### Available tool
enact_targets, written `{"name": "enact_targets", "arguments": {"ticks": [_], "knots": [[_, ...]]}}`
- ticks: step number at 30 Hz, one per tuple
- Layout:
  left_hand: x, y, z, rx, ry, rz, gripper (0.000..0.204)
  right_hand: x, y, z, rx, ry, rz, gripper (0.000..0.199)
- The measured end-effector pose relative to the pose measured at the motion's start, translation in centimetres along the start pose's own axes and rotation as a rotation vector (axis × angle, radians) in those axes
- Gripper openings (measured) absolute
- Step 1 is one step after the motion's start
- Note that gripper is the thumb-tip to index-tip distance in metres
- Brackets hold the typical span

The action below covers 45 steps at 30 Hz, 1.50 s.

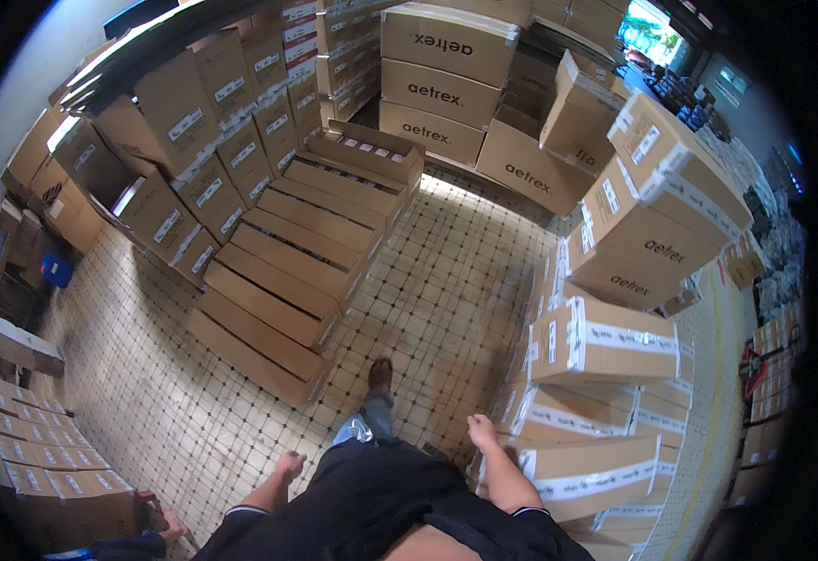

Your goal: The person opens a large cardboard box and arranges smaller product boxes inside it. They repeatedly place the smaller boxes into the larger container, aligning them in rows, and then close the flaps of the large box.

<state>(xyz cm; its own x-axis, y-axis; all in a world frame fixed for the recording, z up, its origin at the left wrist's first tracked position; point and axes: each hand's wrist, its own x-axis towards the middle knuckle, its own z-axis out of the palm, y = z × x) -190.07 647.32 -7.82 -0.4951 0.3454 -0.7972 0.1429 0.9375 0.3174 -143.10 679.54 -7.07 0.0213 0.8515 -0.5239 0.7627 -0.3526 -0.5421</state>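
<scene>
I'm walking past the taped box stack [596, 411], right hand [480, 432] loosely spread beside it, left hand [289, 465] curled empty, keeping clear of its corners.

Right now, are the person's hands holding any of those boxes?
No. The left hand is a loose fist over the tiled floor, holding nothing. The right hand hangs empty beside the stacked cardboard boxes, not gripping them.
</scene>
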Motion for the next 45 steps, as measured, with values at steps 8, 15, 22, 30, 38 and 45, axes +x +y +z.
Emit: {"name": "enact_targets", "arguments": {"ticks": [8,15,22,30,38,45], "knots": [[16.1,29.8,2.3,0.789,-0.150,0.880,0.038,9.4,-8.4,-5.1,0.117,-0.483,0.067,0.041],[17.6,57.5,-4.5,0.390,-0.096,0.735,0.043,20.6,-3.8,-15.2,-0.019,0.027,0.299,0.033],[24.2,64.2,-4.2,0.103,0.043,0.527,0.051,37.0,-6.6,-15.1,-0.069,-0.197,0.098,0.061],[19.1,64.1,5.7,0.002,-0.084,0.002,0.059,57.1,-17.8,-26.5,0.321,-0.284,0.226,0.031],[16.8,79.3,8.7,-0.321,0.035,-0.051,0.055,73.1,-30.5,-35.3,-0.232,-0.235,-0.059,0.043],[26.6,85.9,8.7,-0.085,-0.057,0.012,0.054,76.0,-42.4,-32.8,-0.087,-0.369,-0.051,0.047]]}}
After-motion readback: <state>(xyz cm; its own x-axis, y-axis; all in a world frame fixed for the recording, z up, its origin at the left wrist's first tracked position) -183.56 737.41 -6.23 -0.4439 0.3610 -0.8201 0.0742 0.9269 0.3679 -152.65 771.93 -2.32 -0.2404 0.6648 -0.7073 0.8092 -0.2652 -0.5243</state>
